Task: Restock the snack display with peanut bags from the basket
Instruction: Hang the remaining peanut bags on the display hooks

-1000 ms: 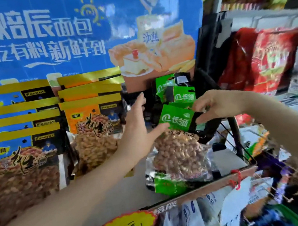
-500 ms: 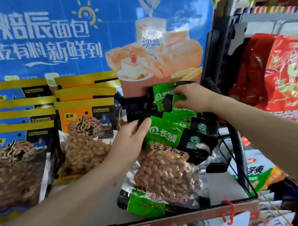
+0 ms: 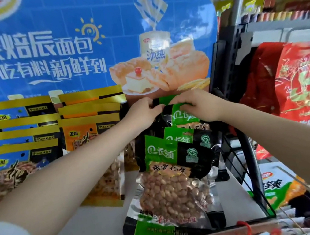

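Note:
A leaning row of green-and-black peanut bags [image 3: 175, 154] stands on the white display shelf [image 3: 91, 234]. The front bag shows peanuts through a clear window. My left hand [image 3: 142, 115] and my right hand [image 3: 198, 107] meet at the back of the row. Both pinch the green top edge of the rearmost green peanut bag [image 3: 181, 113], left hand at its left corner, right hand over its right part. The basket is out of view.
Blue-and-gold peanut bags [image 3: 16, 156] and orange-and-gold ones [image 3: 90, 130] fill the shelf's left side. A blue bread poster [image 3: 80, 48] forms the back wall. A black metal rack [image 3: 234, 106] borders the right, with red packets [image 3: 304, 80] beyond it.
My left hand left the front bag and rose to the back of the row. My right hand shifted slightly; both now grip the rearmost bag's top. The camera moved closer.

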Demonstrator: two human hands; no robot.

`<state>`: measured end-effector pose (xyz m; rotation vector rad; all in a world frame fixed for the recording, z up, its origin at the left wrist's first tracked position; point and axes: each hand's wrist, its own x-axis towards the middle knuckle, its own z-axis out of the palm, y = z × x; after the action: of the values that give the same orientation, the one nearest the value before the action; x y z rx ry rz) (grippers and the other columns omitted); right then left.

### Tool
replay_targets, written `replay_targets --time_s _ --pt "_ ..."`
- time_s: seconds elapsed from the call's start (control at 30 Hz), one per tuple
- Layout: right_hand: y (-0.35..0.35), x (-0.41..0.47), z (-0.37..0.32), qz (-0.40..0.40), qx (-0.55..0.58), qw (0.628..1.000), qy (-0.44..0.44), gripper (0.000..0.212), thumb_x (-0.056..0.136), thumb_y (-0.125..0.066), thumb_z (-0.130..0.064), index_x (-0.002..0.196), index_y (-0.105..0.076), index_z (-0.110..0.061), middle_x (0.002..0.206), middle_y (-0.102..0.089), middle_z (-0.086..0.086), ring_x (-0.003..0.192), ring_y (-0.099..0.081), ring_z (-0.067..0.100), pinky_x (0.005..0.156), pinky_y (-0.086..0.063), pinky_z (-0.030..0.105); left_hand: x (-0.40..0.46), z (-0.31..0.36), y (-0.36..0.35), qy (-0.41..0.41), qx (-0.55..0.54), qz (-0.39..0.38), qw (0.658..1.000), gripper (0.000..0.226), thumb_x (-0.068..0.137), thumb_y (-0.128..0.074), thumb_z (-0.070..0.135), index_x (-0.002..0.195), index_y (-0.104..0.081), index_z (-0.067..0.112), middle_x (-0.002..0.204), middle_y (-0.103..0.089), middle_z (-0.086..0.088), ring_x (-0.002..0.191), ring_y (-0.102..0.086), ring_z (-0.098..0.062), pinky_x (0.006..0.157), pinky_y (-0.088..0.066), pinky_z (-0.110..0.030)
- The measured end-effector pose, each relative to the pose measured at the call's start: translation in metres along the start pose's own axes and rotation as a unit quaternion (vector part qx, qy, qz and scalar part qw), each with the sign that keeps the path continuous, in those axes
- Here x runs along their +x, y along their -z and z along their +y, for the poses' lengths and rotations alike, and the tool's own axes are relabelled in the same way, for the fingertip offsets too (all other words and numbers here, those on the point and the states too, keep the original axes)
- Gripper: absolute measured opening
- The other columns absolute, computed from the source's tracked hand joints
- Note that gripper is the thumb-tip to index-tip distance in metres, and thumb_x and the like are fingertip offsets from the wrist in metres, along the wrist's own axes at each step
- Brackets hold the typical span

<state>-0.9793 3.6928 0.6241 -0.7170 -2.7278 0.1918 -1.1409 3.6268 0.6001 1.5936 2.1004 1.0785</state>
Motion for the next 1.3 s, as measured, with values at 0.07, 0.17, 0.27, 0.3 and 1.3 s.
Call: replay_targets --time_s 0.07,0.17,0.27,0.3,1.3 --pt "0.003 -0.006 0.001 -0.026 0.002 1.0 0.007 0.045 0.09 -0.044 0.005 0.13 -0.053 -0.014 0.14 -0.051 0.005 0.131 -0.043 0.019 0.097 -0.023 0.009 0.006 0.005 -0.003 -0.015 0.014 -0.01 1.0 0.045 0.091 -0.055 0.029 0.124 -0.047 0.0 0.106 -0.06 -0.016 0.084 -0.067 -0.033 0.076 -0.056 -0.046" --pt "0.008 -0.015 0.001 -0.055 0.012 0.998 -0.003 0.051 0.09 -0.046 0.006 0.131 -0.051 -0.022 0.138 -0.05 -0.004 0.124 -0.047 0.003 0.096 -0.026 0.007 0.014 0.007 0.001 -0.03 -0.011 -0.01 0.999 0.022 0.092 -0.053 0.013 0.108 -0.053 -0.002 0.088 -0.058 -0.016 0.07 -0.065 -0.03 0.058 -0.055 -0.036" --pt "0.012 -0.019 0.003 -0.048 -0.002 0.998 -0.028 0.05 0.09 -0.048 0.004 0.134 -0.048 -0.02 0.138 -0.048 -0.005 0.106 -0.056 -0.006 0.083 -0.028 0.001 0.017 0.011 0.006 -0.123 0.033 0.079 0.989 0.021 0.092 -0.051 0.012 0.073 -0.047 0.007 0.074 -0.054 -0.016 0.073 -0.062 -0.034 0.071 -0.054 -0.047" --pt "0.011 -0.019 0.003 -0.031 -0.012 0.999 -0.036 0.049 0.09 -0.05 0.002 0.134 -0.047 -0.018 0.141 -0.047 -0.001 0.118 -0.053 0.005 0.088 -0.028 0.006 0.018 0.012 0.007 -0.148 0.042 0.095 0.984 0.021 0.092 -0.052 0.012 0.072 -0.046 0.006 0.076 -0.052 -0.016 0.076 -0.06 -0.035 0.074 -0.053 -0.05" --pt "-0.018 -0.049 0.003 -0.046 -0.027 0.995 -0.087 0.041 0.091 -0.055 -0.008 0.132 -0.05 -0.012 0.141 -0.05 0.003 0.132 -0.042 0.018 0.104 -0.03 0.022 0.012 -0.004 -0.011 -0.158 0.114 -0.052 0.979 0.025 0.09 -0.057 0.023 0.07 -0.052 0.007 0.066 -0.059 -0.009 0.053 -0.052 -0.017 0.051 -0.033 -0.026"
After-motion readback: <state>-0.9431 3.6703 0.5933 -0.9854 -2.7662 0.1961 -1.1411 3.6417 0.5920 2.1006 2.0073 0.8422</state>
